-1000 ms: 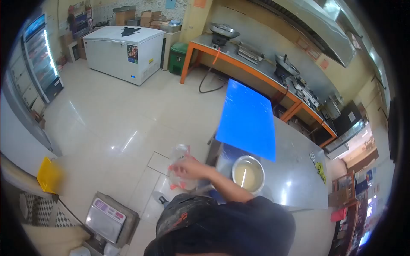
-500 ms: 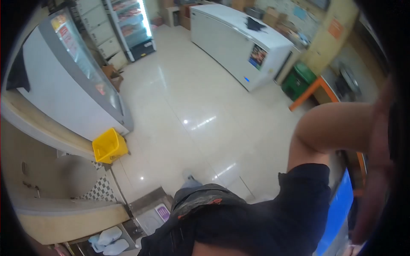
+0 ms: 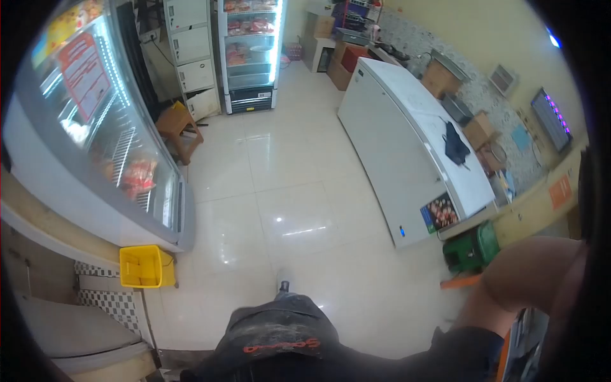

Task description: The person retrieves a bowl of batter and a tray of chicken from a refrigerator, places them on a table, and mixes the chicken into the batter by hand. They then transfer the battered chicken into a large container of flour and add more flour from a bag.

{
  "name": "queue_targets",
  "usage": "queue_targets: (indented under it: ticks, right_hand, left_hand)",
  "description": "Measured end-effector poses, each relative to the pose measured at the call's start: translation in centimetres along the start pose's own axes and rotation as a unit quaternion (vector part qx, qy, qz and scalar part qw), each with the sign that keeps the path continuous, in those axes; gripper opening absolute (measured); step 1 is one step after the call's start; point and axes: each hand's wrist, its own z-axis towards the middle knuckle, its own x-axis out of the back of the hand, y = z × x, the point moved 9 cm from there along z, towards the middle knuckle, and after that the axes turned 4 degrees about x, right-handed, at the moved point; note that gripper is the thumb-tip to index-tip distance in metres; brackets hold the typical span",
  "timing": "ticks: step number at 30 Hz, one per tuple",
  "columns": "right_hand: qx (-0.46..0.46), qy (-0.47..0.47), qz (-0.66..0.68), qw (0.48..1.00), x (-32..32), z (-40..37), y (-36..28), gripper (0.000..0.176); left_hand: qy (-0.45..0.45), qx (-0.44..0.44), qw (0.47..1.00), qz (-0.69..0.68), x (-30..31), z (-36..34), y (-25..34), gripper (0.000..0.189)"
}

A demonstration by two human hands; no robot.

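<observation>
Looking down over dark clothing with red lettering (image 3: pixel 283 344) toward the tiled floor (image 3: pixel 245 223). Noted at the right edge: bare right arm (image 3: pixel 531 267), bent at the elbow. Left hand and right hand both outside the view; cannot tell whether wide, narrow or closed on anything. Nearest to the right arm: green bin (image 3: pixel 482 245), just beyond the elbow, beside an orange table frame (image 3: pixel 459 281). Past the bin: white chest freezer (image 3: pixel 388 153), with black cloth (image 3: pixel 456 144) lying on top. At left: glass-fronted fridge (image 3: pixel 95 127), with red packages (image 3: pixel 139 176) inside; yellow bucket (image 3: pixel 141 266) on the floor near its base. Farther back: lit display fridge (image 3: pixel 250 63), beside lockers (image 3: pixel 194 48), and a brown stool (image 3: pixel 181 130). Progress: judged unreadable from this frame; no handling in sight, hence no basis for logging anything as done or left.
</observation>
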Motion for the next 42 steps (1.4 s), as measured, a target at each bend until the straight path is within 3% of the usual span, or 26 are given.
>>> queue_targets:
  ticks: [3, 5, 8, 11, 13, 15, 16, 18, 19, 20, 21, 22, 23, 24, 25, 27, 29, 32, 34, 36, 38, 39, 41, 42]
  right_hand:
    - [0.0, 0.008, -0.001, 1.0, -8.6, -2.2, 10.0, 0.048]
    - [0.014, 0.01, 0.016, 1.0, -14.5, -2.7, 15.7, 0.048]
    - [0.029, 0.007, 0.054, 0.998, -25.4, -2.5, 23.4, 0.047]
    - [0.023, 0.021, 0.083, 0.996, -35.1, -1.9, 28.9, 0.047]
    - [-0.004, 0.025, 0.099, 0.995, -41.3, -2.2, 33.4, 0.047]
    - [-0.021, 0.017, 0.092, 0.995, -46.5, -3.8, 37.1, 0.047]
    - [-0.046, 0.004, 0.092, 0.995, -49.5, -4.8, 39.7, 0.047]
    - [-0.199, -0.049, 0.071, 0.976, -56.6, -9.9, 47.1, 0.047]
    - [-0.325, -0.087, 0.047, 0.941, -60.3, -14.9, 50.9, 0.047]
    - [-0.501, -0.12, -0.001, 0.857, -63.4, -22.6, 54.6, 0.04]
    - [-0.607, -0.223, -0.065, 0.76, -66.6, -29.6, 56.0, 0.043]
    - [-0.634, -0.315, -0.149, 0.691, -67.1, -44.2, 56.5, 0.045]
    - [-0.676, -0.431, -0.165, 0.574, -67.2, -55.4, 54.1, 0.055]
    - [-0.746, -0.553, -0.148, 0.341, -66.8, -62.2, 49.2, 0.059]
    - [-0.752, -0.603, -0.111, 0.243, -69.2, -66.9, 44.1, 0.059]
    - [-0.75, -0.607, 0.01, 0.26, -79.8, -72.4, 37.5, 0.058]
    - [-0.741, -0.583, 0.139, 0.304, -94.3, -72.3, 32.7, 0.058]
    - [-0.724, -0.57, 0.253, 0.295, -107.8, -69.6, 30.8, 0.057]
    - [-0.726, -0.571, 0.271, 0.27, -111.9, -68.7, 32.0, 0.057]
    - [-0.736, -0.574, 0.263, 0.244, -114.7, -69.1, 33.4, 0.056]
    - [-0.754, -0.572, 0.231, 0.227, -115.7, -70.3, 34.7, 0.056]
    - [-0.766, -0.564, 0.202, 0.234, -116.2, -70.8, 35.8, 0.055]
    - [-0.802, -0.499, 0.093, 0.314, -117.4, -71.8, 41.1, 0.055]
    - [-0.816, -0.446, 0.036, 0.366, -118.4, -70.0, 44.8, 0.055]
  left_hand:
    - [0.006, -0.167, 0.98, 0.112, 6.3, 2.4, 22.7, 0.036]
    - [0.018, -0.289, 0.932, 0.216, 11.3, -0.1, 37.0, 0.036]
    - [0.032, -0.466, 0.802, 0.371, 18.7, -5.8, 55.1, 0.036]
    - [0.026, -0.575, 0.664, 0.477, 24.4, -9.1, 68.2, 0.035]
    - [0.014, -0.603, 0.599, 0.527, 27.5, -7.5, 75.2, 0.035]
    - [0.08, -0.598, 0.574, 0.554, 31.1, -2.6, 81.4, 0.035]
    - [0.143, -0.575, 0.596, 0.543, 33.6, 1.2, 84.0, 0.035]
    - [0.32, -0.462, 0.672, 0.483, 41.3, 12.5, 87.3, 0.035]
    - [0.414, -0.38, 0.716, 0.414, 45.4, 20.1, 87.7, 0.035]
    - [0.478, -0.306, 0.758, 0.322, 49.0, 28.8, 87.1, 0.035]
    - [0.509, -0.248, 0.797, 0.212, 51.6, 38.9, 85.5, 0.035]
    - [0.509, -0.219, 0.825, 0.106, 50.9, 48.1, 84.0, 0.035]
    - [0.462, -0.369, 0.798, -0.117, 48.5, 57.0, 83.4, 0.031]
    - [0.474, -0.395, 0.779, -0.113, 47.1, 63.3, 84.8, 0.034]
    - [0.454, -0.285, 0.844, 0.001, 45.4, 70.8, 84.5, 0.037]
    - [0.311, -0.324, 0.871, -0.201, 43.9, 88.3, 83.5, 0.059]
    - [0.319, -0.261, 0.896, -0.163, 44.5, 93.7, 89.5, 0.074]
    - [0.332, -0.222, 0.907, -0.132, 48.8, 101.8, 100.0, 0.091]
    - [0.346, -0.186, 0.892, -0.224, 52.5, 105.3, 105.2, 0.096]
    - [0.316, -0.178, 0.884, -0.295, 57.4, 112.7, 109.0, 0.079]
    - [0.247, -0.277, 0.84, -0.396, 61.4, 120.5, 112.0, 0.067]
    - [0.204, -0.323, 0.812, -0.44, 62.2, 121.3, 114.0, 0.062]
    - [0.338, -0.304, 0.822, -0.343, 62.6, 119.3, 115.0, 0.056]
    - [0.328, -0.316, 0.818, -0.351, 62.8, 122.7, 114.7, 0.058]
